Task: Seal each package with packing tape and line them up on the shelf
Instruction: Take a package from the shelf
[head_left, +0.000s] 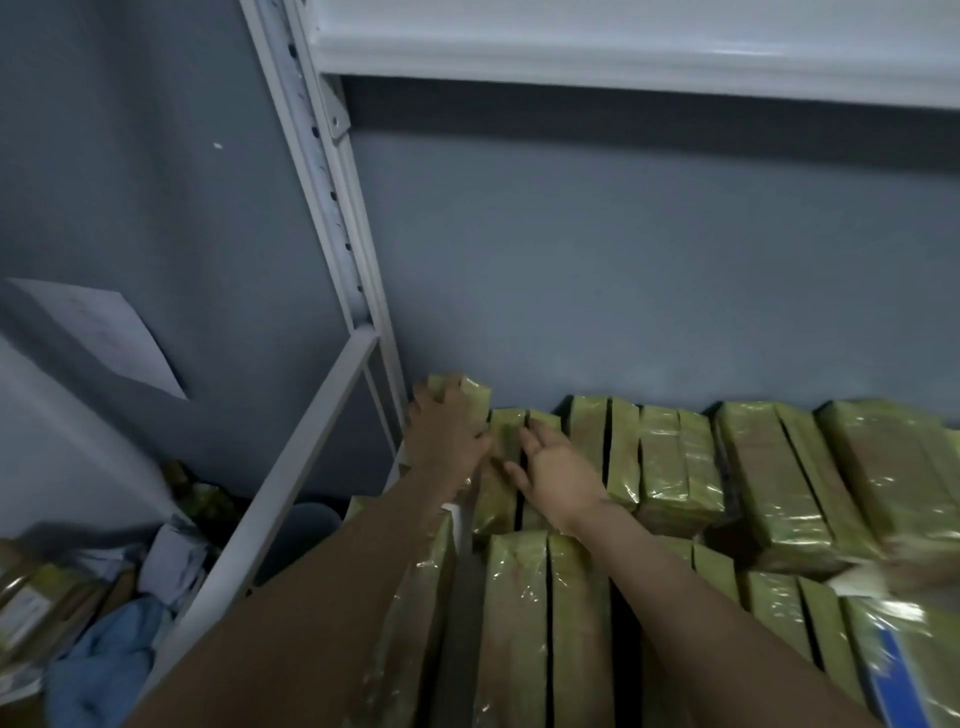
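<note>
Nearest me, at six o'clock, oblong green-brown packages wrapped in glossy clear tape (519, 623) lie side by side on the white metal shelf rack (283, 483), long edges touching. At four o'clock a blue-and-white wrapped pack (896, 670) rests on top of them, blurred. Down at eight o'clock, beyond the rack's side rail, a crumpled blue cloth (104, 670) sits among floor clutter.

Farther in, just below centre, my right hand (558, 470) lies flat, fingers straight and thumb out, holding nothing, its edge resting on the packages beneath. Just beside it at its nine o'clock, my left hand (447, 434) is laid over the corner package (475, 397), which stands a little higher than its neighbours against the rack's upright. My fingers spread across its top, but blur keeps me from telling whether they curl round it.

Behind my hands, a back row of the same taped packages (670, 457) runs toward three o'clock along the grey wall (623, 270). At twelve o'clock hangs the white upper shelf (623, 47).
</note>
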